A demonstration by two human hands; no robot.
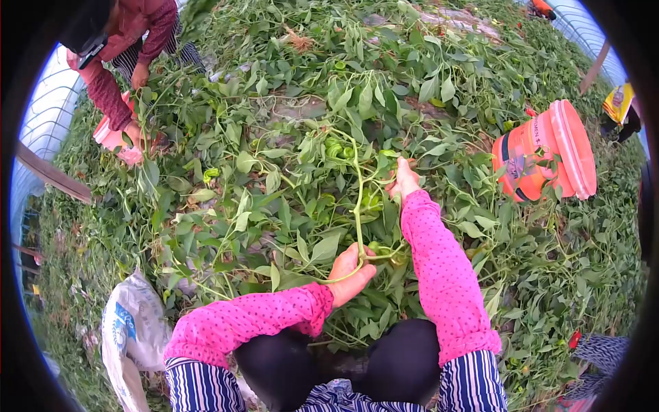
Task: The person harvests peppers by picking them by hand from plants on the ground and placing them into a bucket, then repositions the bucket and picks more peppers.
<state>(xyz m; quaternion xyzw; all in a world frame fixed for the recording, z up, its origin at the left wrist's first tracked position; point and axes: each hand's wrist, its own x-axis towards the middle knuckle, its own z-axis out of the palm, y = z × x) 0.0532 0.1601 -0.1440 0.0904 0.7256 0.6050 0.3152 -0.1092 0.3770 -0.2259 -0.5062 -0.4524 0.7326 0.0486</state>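
Observation:
My left hand [351, 276] is closed round a thick green pepper plant stem [357, 213], low in the middle of the view. From there the stem runs upward and forks. Further up and to the right, my right hand [405, 180] has its fingers drawn together among the branches; what lies in them is hidden. A small green pepper [388, 154] shows just beyond its fingertips. More green peppers [371, 200] hang between the stem and my right wrist, and a curled cluster of peppers [338, 147] sits left of the stem top.
An orange bucket [528, 154] lies tipped on the plants at right. At upper left another person [123, 62] bends over a pink bucket [113, 137]. A white sack [141, 319] rests at lower left. Dense pepper plants surround my knees [401, 357]. More people show at the right edge.

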